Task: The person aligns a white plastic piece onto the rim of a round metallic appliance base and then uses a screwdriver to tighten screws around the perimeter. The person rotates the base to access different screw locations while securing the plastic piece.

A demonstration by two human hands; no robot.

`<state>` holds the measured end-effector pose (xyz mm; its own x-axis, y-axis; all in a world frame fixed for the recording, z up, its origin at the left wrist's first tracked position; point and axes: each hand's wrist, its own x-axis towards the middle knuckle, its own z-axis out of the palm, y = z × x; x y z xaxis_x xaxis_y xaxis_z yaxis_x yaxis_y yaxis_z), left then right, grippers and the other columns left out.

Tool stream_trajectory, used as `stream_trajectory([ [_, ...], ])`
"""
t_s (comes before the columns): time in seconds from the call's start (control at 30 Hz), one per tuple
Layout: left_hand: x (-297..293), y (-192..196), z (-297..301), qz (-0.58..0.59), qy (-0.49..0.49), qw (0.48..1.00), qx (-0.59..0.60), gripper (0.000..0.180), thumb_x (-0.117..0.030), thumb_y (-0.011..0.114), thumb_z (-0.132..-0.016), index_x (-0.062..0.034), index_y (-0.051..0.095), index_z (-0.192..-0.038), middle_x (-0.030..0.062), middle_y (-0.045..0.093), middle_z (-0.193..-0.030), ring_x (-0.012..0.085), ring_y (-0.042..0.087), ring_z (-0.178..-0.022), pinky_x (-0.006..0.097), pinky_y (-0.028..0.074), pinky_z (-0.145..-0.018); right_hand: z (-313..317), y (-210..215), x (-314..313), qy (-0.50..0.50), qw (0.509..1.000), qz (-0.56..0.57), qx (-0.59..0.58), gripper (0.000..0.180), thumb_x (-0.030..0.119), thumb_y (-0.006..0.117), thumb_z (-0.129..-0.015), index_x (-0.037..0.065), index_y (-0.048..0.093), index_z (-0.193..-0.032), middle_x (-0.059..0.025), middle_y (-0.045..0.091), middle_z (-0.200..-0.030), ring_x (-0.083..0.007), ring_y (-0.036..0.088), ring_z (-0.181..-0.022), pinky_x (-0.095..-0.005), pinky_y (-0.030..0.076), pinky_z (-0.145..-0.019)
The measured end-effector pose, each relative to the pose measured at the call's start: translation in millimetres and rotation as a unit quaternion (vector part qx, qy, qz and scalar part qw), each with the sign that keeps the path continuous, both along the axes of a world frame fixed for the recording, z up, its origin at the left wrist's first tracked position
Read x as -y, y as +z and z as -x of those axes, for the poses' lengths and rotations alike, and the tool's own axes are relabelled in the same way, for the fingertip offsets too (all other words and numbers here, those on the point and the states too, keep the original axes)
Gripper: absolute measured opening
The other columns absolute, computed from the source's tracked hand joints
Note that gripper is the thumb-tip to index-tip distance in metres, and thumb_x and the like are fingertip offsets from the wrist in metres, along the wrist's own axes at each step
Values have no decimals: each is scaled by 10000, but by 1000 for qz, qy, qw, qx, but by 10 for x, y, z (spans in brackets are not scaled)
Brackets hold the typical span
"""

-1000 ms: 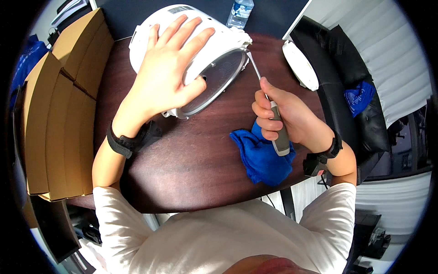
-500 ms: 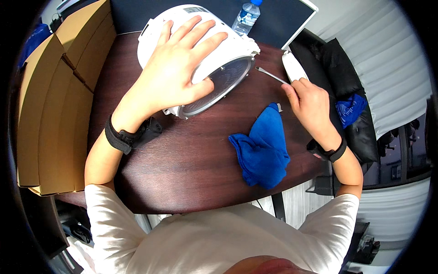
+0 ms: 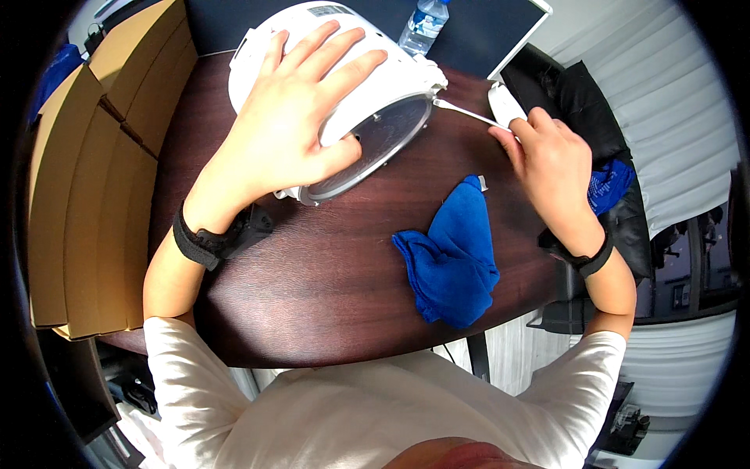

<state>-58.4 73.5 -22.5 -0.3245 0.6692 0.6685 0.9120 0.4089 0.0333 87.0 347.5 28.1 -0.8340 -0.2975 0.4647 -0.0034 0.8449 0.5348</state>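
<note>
White rounded plastic appliance (image 3: pixel 384 86) on its side atop the dark brown wood-grained table (image 3: pixel 336 266), left hand (image 3: pixel 301 109) spread flat across it, fingers splayed! Right hand (image 3: pixel 553 160) clutches a metal-shafted screwdriver (image 3: pixel 473 116), tip right by the appliance's rim; crumpled blue cloth (image 3: pixel 453 270) lies nearer.

On table (image 3: pixel 312 297): housing (image 3: pixel 394 82) under left hand (image 3: pixel 301 109); bottle (image 3: pixel 424 31) just behind; cloth (image 3: pixel 449 262) nearer, to right. Screwdriver (image 3: pixel 475 116) in right hand (image 3: pixel 555 160), right of housing. Boxes (image 3: pixel 86 211) far left. Sofa (image 3: pixel 598 109) beyond right edge.
</note>
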Motion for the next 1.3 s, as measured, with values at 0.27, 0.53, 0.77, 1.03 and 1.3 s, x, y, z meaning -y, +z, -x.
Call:
stream_trajectory([
  [0.27,3,-8,16,5,-6,1000,-7,834,-280,560,-617,-113,519,-1434,193,437,-1521,415,345,-1445,660,179,-1168,20,301,187,15,998,-63,-17,248,313,764,-794,100,669,-709,-29,586,-749,-207,620,-663,-343,515,-582],
  [0.53,-22,-18,31,6,-7,1000,-20,839,-273,550,-607,-104,526,-1428,194,445,-1517,414,360,-1438,666,199,-1157,75,138,32,8,988,150,22,289,342,773,-810,66,736,-733,-76,617,-690,-286,651,-615,-381,506,-557],
  [0.77,-20,-14,12,4,0,1000,-15,836,-265,556,-610,-127,526,-1434,190,440,-1525,412,350,-1445,666,203,-1158,184,-210,-227,-35,871,472,132,363,359,747,-891,38,754,-721,-78,641,-592,-179,606,-506,-324,447,-496],
  [1.03,-11,-17,-3,3,0,1000,-14,834,-267,558,-620,-127,517,-1441,187,432,-1533,408,345,-1449,665,196,-1161,155,-296,-204,-84,565,764,301,429,368,653,-987,10,679,-752,-5,562,-597,-62,471,-424,-209,342,-393],
  [1.3,-13,-7,-7,5,3,1000,-5,820,-284,557,-636,-129,517,-1440,182,427,-1539,407,341,-1453,661,187,-1167,84,-252,-107,-113,386,845,351,453,398,585,-1021,30,638,-762,-19,567,-620,-73,457,-424,-237,364,-405],
])
